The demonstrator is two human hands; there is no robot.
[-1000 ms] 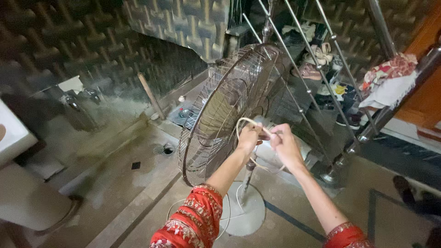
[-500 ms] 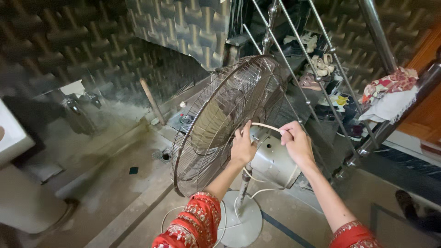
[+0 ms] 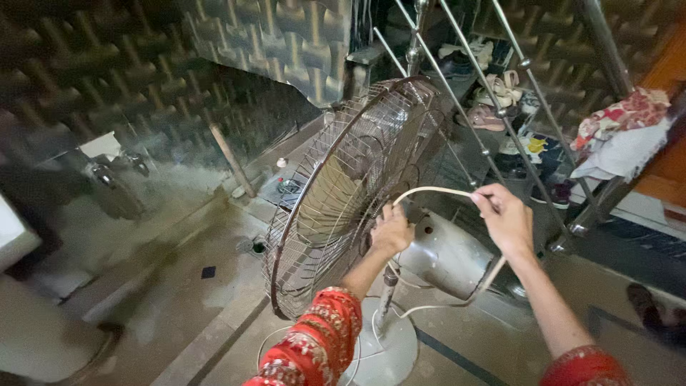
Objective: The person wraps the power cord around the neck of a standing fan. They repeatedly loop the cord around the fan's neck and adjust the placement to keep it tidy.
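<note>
Two bare hands are working at the back of a pedestal fan (image 3: 350, 193), whose round wire cage is tilting up and to the left while its grey motor housing (image 3: 446, 254) is pointing down to the right. A pale cream cord (image 3: 432, 190) is arching between the hands just behind the cage. At one end the left hand (image 3: 391, 230) is pressing against the rear of the cage near its hub, fingers curled in around that end of the cord; how tightly they are closing cannot be told, since the hand is showing only its back. At the other end the right hand (image 3: 507, 218) is lifting up and away to the right of the motor housing, thumb and fingers pinching narrow on the cord, which is running on from the fist down past the wrist and looping toward the round white base (image 3: 389, 350) on the floor. Both forearms are coming out of red embroidered sleeves (image 3: 318, 343) at the bottom edge. Behind the fan, slanted metal railing bars (image 3: 468, 118) are crossing the view, with shoes (image 3: 500, 89) sitting on shelves beyond them and a patterned cloth (image 3: 622, 132) hanging over the rail at far right. A small floor drain (image 3: 246, 245) is lying near the cage's lower left rim.
</note>
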